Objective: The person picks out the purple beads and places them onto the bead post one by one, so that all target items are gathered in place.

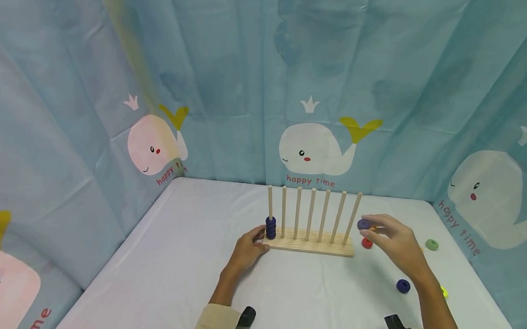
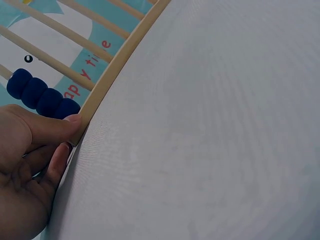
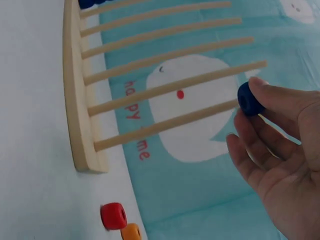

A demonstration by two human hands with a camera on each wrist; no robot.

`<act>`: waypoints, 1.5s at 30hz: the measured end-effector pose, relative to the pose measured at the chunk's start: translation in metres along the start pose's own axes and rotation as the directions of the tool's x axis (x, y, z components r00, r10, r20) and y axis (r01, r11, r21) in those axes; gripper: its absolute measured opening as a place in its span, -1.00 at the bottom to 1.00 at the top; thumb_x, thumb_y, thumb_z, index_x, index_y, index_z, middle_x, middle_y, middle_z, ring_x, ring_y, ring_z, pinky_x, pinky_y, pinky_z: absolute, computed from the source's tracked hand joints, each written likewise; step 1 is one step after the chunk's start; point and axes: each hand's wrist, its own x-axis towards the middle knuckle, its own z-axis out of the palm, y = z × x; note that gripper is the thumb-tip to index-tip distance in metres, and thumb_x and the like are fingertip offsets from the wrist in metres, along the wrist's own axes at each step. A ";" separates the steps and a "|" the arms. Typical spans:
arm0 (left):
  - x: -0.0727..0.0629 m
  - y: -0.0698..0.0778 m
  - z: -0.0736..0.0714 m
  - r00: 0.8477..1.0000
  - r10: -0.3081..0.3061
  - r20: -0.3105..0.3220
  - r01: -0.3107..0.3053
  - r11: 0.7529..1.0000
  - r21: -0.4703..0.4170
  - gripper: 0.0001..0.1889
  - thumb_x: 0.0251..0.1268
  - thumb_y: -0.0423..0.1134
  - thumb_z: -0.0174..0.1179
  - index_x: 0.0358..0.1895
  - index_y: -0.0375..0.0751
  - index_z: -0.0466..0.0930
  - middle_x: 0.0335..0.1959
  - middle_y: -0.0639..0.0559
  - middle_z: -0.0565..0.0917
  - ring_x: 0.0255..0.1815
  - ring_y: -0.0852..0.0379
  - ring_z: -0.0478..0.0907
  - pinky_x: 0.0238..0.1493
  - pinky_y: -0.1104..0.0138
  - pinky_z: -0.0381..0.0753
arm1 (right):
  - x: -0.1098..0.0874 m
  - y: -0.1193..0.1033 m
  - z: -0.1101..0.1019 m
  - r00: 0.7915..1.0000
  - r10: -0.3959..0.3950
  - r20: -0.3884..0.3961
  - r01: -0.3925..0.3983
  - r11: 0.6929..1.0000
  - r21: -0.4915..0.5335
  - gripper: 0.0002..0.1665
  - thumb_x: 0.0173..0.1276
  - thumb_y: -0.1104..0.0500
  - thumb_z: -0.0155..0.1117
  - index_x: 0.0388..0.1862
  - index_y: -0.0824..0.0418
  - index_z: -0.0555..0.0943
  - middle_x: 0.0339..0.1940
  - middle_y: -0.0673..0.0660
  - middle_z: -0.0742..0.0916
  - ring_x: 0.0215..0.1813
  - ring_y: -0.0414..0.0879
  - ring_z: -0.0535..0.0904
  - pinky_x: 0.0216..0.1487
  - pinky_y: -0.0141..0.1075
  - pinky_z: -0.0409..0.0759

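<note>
Your right hand (image 1: 396, 241): pinches blue bead (image 3: 248, 100); your left hand (image 1: 245, 249): grips wooden base (image 1: 313, 245); green bead (image 1: 432, 245): head view only

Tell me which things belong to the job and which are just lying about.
Apparently in the job:
wooden peg rack, gripped by left hand
held blue bead, in right hand
stacked blue beads on one peg

Apparently just lying about:
red bead
orange bead
green bead
loose blue bead
yellow piece, partly hidden
</note>
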 end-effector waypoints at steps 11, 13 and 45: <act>0.000 -0.001 0.000 1.000 -0.001 0.000 0.001 1.000 -0.008 -0.36 0.21 -0.32 0.31 0.39 -0.05 0.38 0.16 -0.11 0.58 0.14 0.01 0.54 0.13 0.21 0.55 | 0.021 -0.036 0.013 0.993 -0.118 0.006 0.117 0.990 0.083 -0.56 0.29 0.05 0.39 0.16 -0.03 0.60 -0.01 -0.13 0.66 -0.06 -0.19 0.58 -0.12 -0.46 0.57; 0.000 -0.001 0.000 1.000 0.001 0.000 -0.001 1.000 -0.009 -0.36 0.20 -0.32 0.32 0.39 -0.05 0.38 0.16 -0.12 0.58 0.13 0.01 0.55 0.12 0.21 0.55 | 0.023 -0.050 0.015 0.989 -0.146 -0.001 0.145 0.984 0.105 -0.56 0.29 0.14 0.40 0.15 0.06 0.61 -0.02 -0.06 0.68 -0.06 -0.15 0.59 -0.10 -0.49 0.56; -0.002 0.004 0.000 1.000 0.013 -0.004 -0.013 1.000 -0.004 -0.37 0.21 -0.33 0.32 0.39 -0.11 0.38 0.14 -0.15 0.59 0.10 -0.02 0.56 0.14 0.13 0.54 | 0.076 -0.113 0.055 0.938 -0.344 -0.036 0.343 0.912 0.225 -0.58 0.29 0.12 0.39 0.15 0.04 0.62 -0.05 -0.09 0.66 -0.03 -0.18 0.59 -0.06 -0.41 0.62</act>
